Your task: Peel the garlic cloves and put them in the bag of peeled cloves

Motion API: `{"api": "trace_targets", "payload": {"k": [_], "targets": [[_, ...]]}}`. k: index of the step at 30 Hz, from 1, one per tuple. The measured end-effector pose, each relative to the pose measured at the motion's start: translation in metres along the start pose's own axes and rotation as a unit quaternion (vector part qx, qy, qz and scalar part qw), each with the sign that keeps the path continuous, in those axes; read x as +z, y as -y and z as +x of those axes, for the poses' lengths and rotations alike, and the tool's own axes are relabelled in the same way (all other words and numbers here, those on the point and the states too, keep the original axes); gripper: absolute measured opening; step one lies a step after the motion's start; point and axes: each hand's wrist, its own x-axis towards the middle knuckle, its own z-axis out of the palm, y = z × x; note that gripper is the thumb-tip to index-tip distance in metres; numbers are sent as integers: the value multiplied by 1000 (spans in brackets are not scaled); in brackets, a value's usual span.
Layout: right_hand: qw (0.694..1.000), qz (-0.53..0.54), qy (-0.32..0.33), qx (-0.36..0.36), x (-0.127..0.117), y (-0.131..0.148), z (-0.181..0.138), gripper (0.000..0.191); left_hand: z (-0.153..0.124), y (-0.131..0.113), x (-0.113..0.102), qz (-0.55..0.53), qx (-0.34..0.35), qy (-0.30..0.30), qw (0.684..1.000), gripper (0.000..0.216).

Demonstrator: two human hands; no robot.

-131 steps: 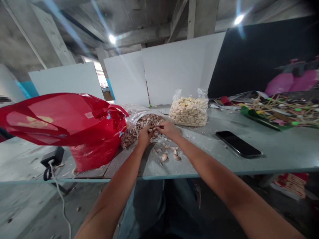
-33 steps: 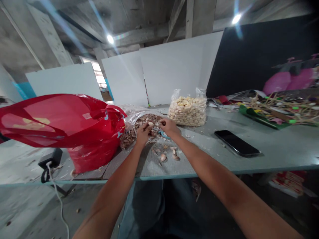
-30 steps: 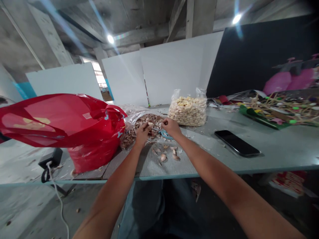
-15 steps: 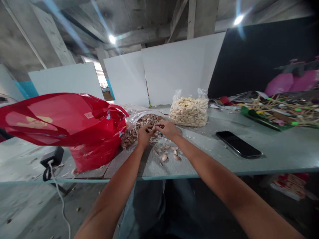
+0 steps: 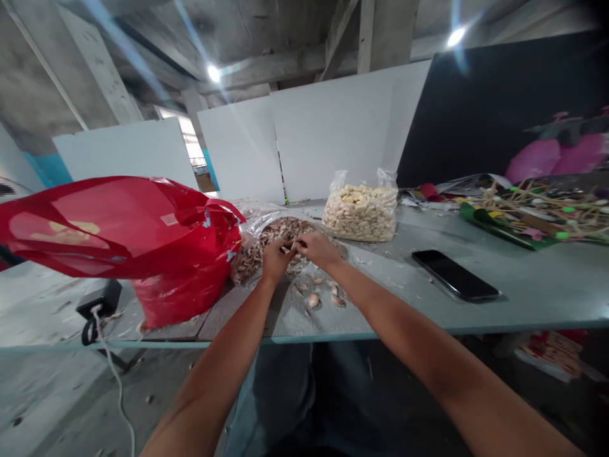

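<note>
My left hand [image 5: 276,260] and my right hand [image 5: 318,249] meet over the table, fingertips pinched together on a small garlic clove, mostly covered by the fingers. Right behind and to the left of them, a clear bag lies on its side, with a heap of brown garlic skins [image 5: 284,225] at its mouth. Several unpeeled garlic cloves [image 5: 313,301] are scattered on the tabletop, nearer to me than the hands. Beyond my right hand, a clear plastic bag of peeled garlic cloves [image 5: 360,217] stands upright.
A large red plastic bag [image 5: 181,295] bulges at the left, with a black power adapter [image 5: 101,298] and white cable beside it. On the right lies a black phone [image 5: 455,275]. Sticks and craft scraps [image 5: 537,209] crowd the far right. White panels [image 5: 352,127] rise behind the table [image 5: 380,317].
The fingers of both hands have shifted slightly around the clove, and less of it shows between them. Everything else stays in place.
</note>
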Motion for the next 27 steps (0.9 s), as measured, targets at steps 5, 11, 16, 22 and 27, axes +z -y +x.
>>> {"api": "trace_targets", "payload": {"k": [5,11,16,22,27], "targets": [[997,59,-32,35,6,-6,1,20,1,-2,0,-19,-4,-1,1000,29],[987,150,-41,52,9,-11,0,24,2,-6,-3,-32,22,0,999,29],[986,156,-35,39,10,-10,1,22,2,-4,-3,-29,21,-6,999,26],[991,107,-33,77,11,-3,1,21,1,-4,-3,-17,20,-11,1000,25],[990,121,-45,61,10,-5,1,21,2,-2,0,-35,-14,-16,999,29]]}}
